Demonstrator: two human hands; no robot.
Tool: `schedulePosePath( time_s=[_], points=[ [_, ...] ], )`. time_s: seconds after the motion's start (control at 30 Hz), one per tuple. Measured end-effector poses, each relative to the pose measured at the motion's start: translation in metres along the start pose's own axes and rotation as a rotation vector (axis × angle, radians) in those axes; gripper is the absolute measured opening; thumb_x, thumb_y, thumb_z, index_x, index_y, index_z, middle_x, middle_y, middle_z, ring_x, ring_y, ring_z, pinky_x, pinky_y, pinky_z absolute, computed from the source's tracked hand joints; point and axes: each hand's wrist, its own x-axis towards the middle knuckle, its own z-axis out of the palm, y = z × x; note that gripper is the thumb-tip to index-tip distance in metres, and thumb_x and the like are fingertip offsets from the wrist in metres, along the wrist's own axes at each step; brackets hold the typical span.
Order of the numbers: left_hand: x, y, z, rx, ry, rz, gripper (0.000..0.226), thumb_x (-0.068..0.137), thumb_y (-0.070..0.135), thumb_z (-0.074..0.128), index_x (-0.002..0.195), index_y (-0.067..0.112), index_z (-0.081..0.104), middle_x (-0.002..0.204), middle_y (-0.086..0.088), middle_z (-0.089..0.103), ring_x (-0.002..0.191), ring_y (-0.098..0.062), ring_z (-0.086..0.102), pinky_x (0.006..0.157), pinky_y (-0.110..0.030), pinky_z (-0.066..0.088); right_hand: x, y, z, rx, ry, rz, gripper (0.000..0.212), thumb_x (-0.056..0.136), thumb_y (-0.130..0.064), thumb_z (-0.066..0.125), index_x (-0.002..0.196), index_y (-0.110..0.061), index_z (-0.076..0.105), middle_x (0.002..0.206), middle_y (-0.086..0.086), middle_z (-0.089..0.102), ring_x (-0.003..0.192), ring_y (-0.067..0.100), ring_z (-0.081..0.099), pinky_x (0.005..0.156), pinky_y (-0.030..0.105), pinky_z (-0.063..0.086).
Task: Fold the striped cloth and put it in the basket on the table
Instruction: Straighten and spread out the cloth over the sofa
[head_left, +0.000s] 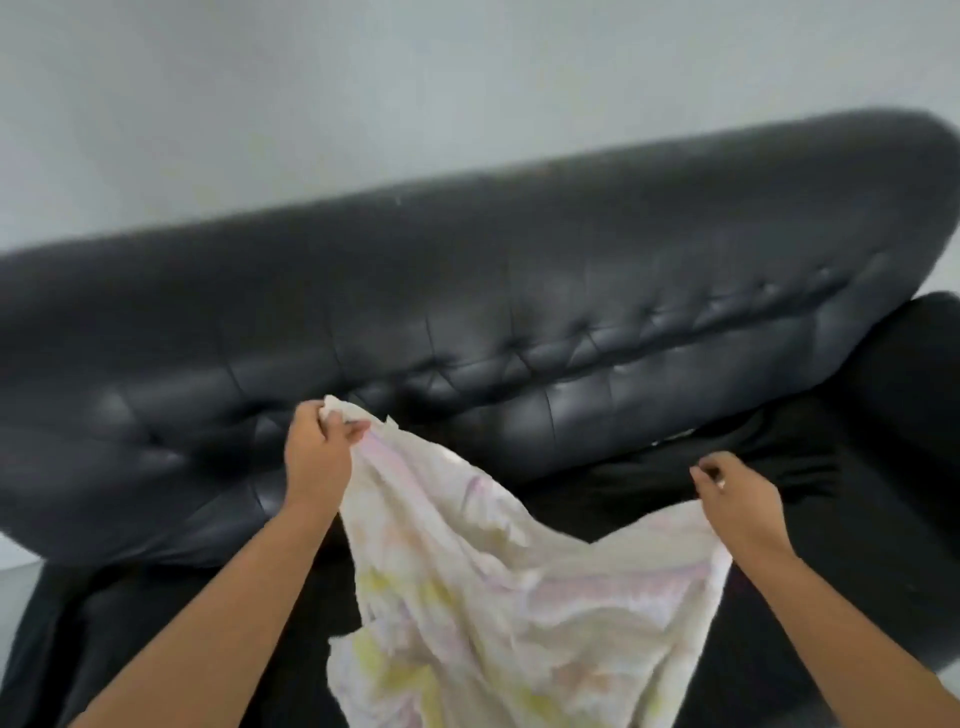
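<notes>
The striped cloth (493, 587) is pale cream with faint pink and yellow stripes, and it hangs crumpled in front of me over a black sofa. My left hand (317, 447) is closed on one upper corner of it, raised near the sofa's backrest. My right hand (737, 499) is lower and to the right, fingers curled at the cloth's other upper edge; the cloth drapes from under that hand, so it appears to hold it. The view is blurred. No basket or table shows.
A black tufted leather sofa (519, 291) fills the middle of the view, its backrest slanting across and an armrest (914, 395) at the right. A pale grey wall (363, 93) stands behind it. A strip of light floor (15, 577) shows at the far left.
</notes>
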Motion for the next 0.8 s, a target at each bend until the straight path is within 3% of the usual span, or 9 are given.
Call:
schedulePosePath(
  time_s=[0.1,0.17,0.23,0.3,0.4,0.5,0.6,0.7,0.8],
  points=[
    [0.000,0.078,-0.052,-0.128,0.303,0.169,0.010,0.095,0.008,0.034,0.101,0.006,0.041,0.091,-0.015,0.058,0.085,-0.010,0.063,0.077,-0.034,0.047,0.007,-0.030,-0.087,0.236,0.309,0.107,0.027,0.095,-0.012,0.042,0.111,0.006,0.054,0.106,0.030,0.062,0.099,0.043,0.056,0.084,0.045,0.044],
    [-0.014,0.085,-0.074,-0.018,0.343,0.110,0.019,0.095,0.009,0.033,0.105,-0.002,0.044,0.101,-0.026,0.056,0.098,-0.030,0.059,0.083,-0.045,0.045,-0.005,-0.036,-0.116,0.374,0.442,0.255,0.029,0.096,-0.011,0.038,0.113,0.007,0.051,0.113,0.033,0.058,0.105,0.045,0.053,0.087,0.047,0.043],
    [-0.050,0.064,-0.068,0.254,0.107,-0.063,0.015,0.094,0.007,0.032,0.092,-0.002,0.044,0.091,-0.027,0.051,0.099,-0.043,0.055,0.079,-0.048,0.041,-0.032,-0.038,-0.106,0.322,0.331,0.270,0.027,0.096,-0.011,0.037,0.106,0.009,0.052,0.106,0.032,0.059,0.099,0.045,0.054,0.076,0.044,0.042],
    [-0.085,0.048,-0.055,0.369,-0.067,-0.168,0.018,0.094,0.004,0.032,0.093,-0.004,0.048,0.094,-0.028,0.051,0.103,-0.045,0.052,0.082,-0.049,0.038,-0.055,-0.041,-0.087,0.263,0.194,0.185,0.026,0.097,-0.012,0.036,0.096,0.007,0.052,0.094,0.028,0.059,0.089,0.040,0.056,0.067,0.034,0.034],
    [-0.100,0.056,-0.053,0.296,-0.011,-0.209,0.028,0.093,0.007,0.034,0.109,-0.010,0.050,0.115,-0.031,0.053,0.101,-0.038,0.050,0.085,-0.045,0.039,-0.074,-0.049,-0.089,0.356,0.168,0.138,0.028,0.097,-0.013,0.037,0.100,0.009,0.055,0.088,0.019,0.054,0.086,0.034,0.051,0.071,0.034,0.035],
    [-0.112,0.060,-0.057,0.217,-0.094,-0.133,0.018,0.091,0.012,0.041,0.079,0.009,0.054,0.090,-0.015,0.056,0.083,-0.024,0.045,0.071,-0.033,0.035,-0.089,-0.048,-0.095,0.382,-0.007,0.021,0.025,0.095,-0.014,0.043,0.088,0.005,0.057,0.075,0.009,0.053,0.079,0.024,0.047,0.065,0.030,0.035],
    [-0.139,0.043,-0.052,0.273,-0.197,-0.104,0.034,0.090,0.012,0.044,0.057,0.022,0.041,0.066,0.000,0.047,0.070,-0.018,0.044,0.056,-0.027,0.033,-0.112,-0.037,-0.074,0.280,-0.192,-0.059,0.027,0.091,-0.014,0.052,0.063,-0.010,0.051,0.061,-0.001,0.048,0.064,0.015,0.046,0.055,0.024,0.034],
    [-0.156,0.018,-0.048,0.233,-0.246,-0.176,0.029,0.089,0.007,0.045,0.062,0.019,0.048,0.069,-0.001,0.052,0.071,-0.018,0.047,0.058,-0.028,0.036,-0.126,-0.014,-0.046,0.172,-0.329,-0.061,0.027,0.082,-0.021,0.065,0.060,-0.021,0.050,0.062,-0.006,0.050,0.061,0.005,0.045,0.055,0.015,0.034],
    [-0.165,-0.006,-0.047,0.225,-0.266,-0.253,0.020,0.088,0.002,0.042,0.099,0.007,0.059,0.095,-0.010,0.057,0.088,-0.021,0.048,0.074,-0.030,0.037,-0.131,0.014,-0.026,-0.001,-0.435,-0.128,0.026,0.079,-0.022,0.069,0.060,-0.020,0.051,0.066,-0.009,0.047,0.063,0.002,0.043,0.057,0.012,0.033]
  ],
)
